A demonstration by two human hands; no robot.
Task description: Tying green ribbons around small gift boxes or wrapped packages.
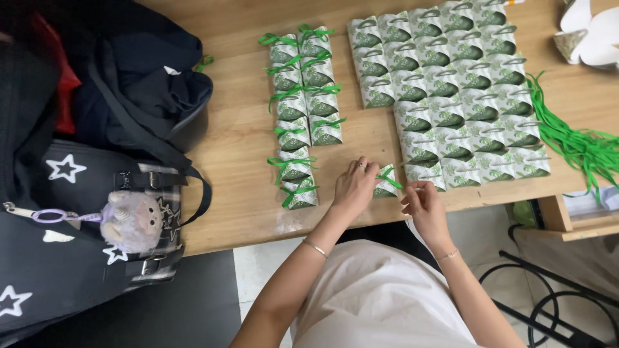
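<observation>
1. Wooden table (238, 193): light brown top, spans the frame from 9 to 3 o'clock.
2. Dark backpack (148, 84): rests at 10 o'clock on the table's left end, straps hanging loose.
3. Black star-printed bag (58, 258): sits at 8 o'clock, white stars on its face.
4. Plush toy charm (132, 222): grey and pink, hangs on that bag at 8 o'clock.
5. White paper shapes (590, 32): lie at 2 o'clock, at the table's far right corner.
6. Black metal frame (548, 303): stands on the pale floor at 4 o'clock.
</observation>
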